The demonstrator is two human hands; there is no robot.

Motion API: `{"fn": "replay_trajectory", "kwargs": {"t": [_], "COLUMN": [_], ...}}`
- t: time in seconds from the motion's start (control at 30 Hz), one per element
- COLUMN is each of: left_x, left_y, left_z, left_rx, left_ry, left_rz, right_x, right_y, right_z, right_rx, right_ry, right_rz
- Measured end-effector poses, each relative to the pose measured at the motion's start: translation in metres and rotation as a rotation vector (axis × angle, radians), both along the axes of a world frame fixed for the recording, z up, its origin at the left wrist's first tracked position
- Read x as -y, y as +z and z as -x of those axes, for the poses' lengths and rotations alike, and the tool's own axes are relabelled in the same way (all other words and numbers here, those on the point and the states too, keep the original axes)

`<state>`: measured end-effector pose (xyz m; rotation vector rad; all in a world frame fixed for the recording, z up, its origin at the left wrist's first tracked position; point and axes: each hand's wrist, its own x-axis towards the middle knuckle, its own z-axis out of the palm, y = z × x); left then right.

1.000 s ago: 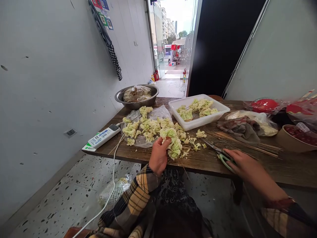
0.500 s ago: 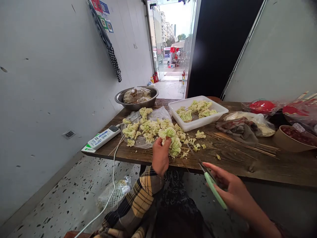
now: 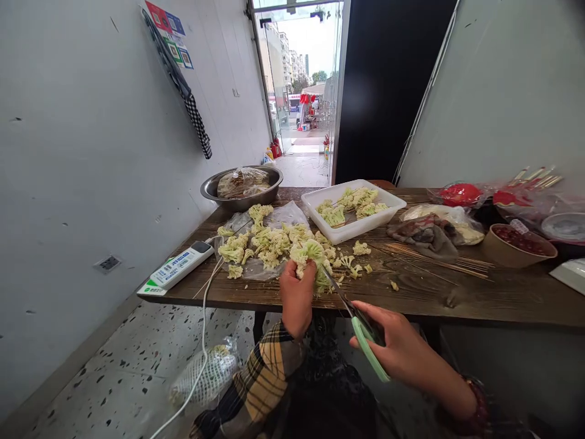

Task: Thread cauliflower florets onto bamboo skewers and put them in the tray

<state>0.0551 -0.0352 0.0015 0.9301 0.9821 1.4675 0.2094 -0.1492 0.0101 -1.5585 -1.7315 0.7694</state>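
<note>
The left hand (image 3: 297,300) pinches 1 cauliflower piece (image 3: 309,249) in its fingers; the right hand (image 3: 393,344) has fingers wrapped round green-handled scissors (image 3: 361,330), blade tips at the piece.

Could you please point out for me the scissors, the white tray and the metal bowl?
Scissors (image 3: 362,336): head view, on the green handle.
White tray (image 3: 362,227): head view, on the near side wall.
Metal bowl (image 3: 234,203): head view, on the outer side.

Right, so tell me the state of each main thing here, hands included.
Left hand, pinching a cauliflower piece
Right hand, holding green-handled scissors
Scissors, blades at the cauliflower piece, opening unclear
White plastic tray, uncovered, partly filled
Steel basin, uncovered, holding a filled plastic bag
Bamboo skewers, lying loose
Brown bowl, uncovered
</note>
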Motion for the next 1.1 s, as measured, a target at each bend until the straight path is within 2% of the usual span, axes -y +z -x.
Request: {"fn": "replay_trajectory", "kwargs": {"t": [0.23, 0.4, 0.63, 0.8, 0.93, 1.03, 1.1], "left_x": [0.007, 0.007, 0.002, 0.0, -0.011, -0.024, -0.029], "left_y": [-0.002, -0.007, -0.005, -0.006, -0.008, -0.006, -0.005], "left_z": [-0.003, -0.002, 0.001, -0.005, -0.004, 0.004, 0.011], "left_rx": [-0.15, -0.193, -0.117, -0.205, -0.047, 0.17, 0.257], "left_ry": [0.024, 0.028, 0.056, -0.004, -0.092, -0.132, -0.139], "left_rz": [-0.116, -0.115, -0.093, -0.109, -0.028, 0.079, 0.125], "right_x": [0.0, -0.01, -0.022, -0.035, -0.041, -0.036, -0.033], "right_y": [0.008, 0.011, 0.019, 0.016, 0.017, 0.018, 0.016], "right_z": [0.0, 0.0, 0.006, 0.006, -0.002, -0.015, -0.026], "right_rx": [-0.02, -0.066, -0.286, -0.27, -0.17, -0.096, -0.057], "right_ry": [0.0, 0.014, 0.073, 0.078, 0.094, 0.119, 0.069], "right_rz": [0.036, 0.07, 0.065, 0.036, -0.029, 0.02, 0.059]}}
